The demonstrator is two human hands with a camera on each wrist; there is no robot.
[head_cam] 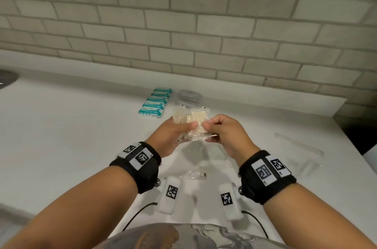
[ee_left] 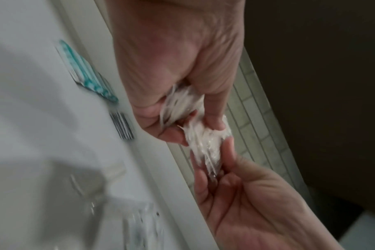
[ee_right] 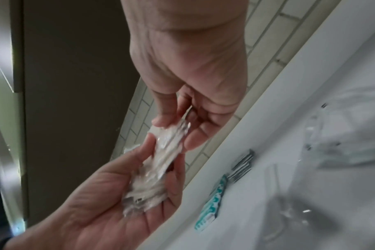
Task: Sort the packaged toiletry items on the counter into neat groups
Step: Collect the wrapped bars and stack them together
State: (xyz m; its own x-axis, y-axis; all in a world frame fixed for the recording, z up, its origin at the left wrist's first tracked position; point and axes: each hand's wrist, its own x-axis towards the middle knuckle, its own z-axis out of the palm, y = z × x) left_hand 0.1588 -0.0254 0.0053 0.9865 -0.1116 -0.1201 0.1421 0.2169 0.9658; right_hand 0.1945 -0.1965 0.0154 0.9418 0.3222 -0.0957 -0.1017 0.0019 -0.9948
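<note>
Both hands hold a bundle of clear packets with cream contents (head_cam: 190,119) above the white counter (head_cam: 81,126). My left hand (head_cam: 183,128) grips the bundle from the left, thumb on top. The right hand (head_cam: 208,127) pinches its right edge. In the left wrist view, the left hand (ee_left: 193,126) and the right hand (ee_left: 216,162) meet on the crinkled packets (ee_left: 203,140). The right wrist view shows the right hand (ee_right: 178,133) pinching the packets (ee_right: 167,152) while the left hand (ee_right: 161,160) cups them. A row of teal packets (head_cam: 155,104) and a grey packet stack (head_cam: 188,96) lie near the wall.
More clear packets (head_cam: 196,175) lie on the counter below my hands. A clear plastic tray (head_cam: 299,146) sits to the right, near the counter's right edge (head_cam: 350,136). A sink rim (head_cam: 8,77) shows at far left. The tiled wall (head_cam: 183,24) runs behind.
</note>
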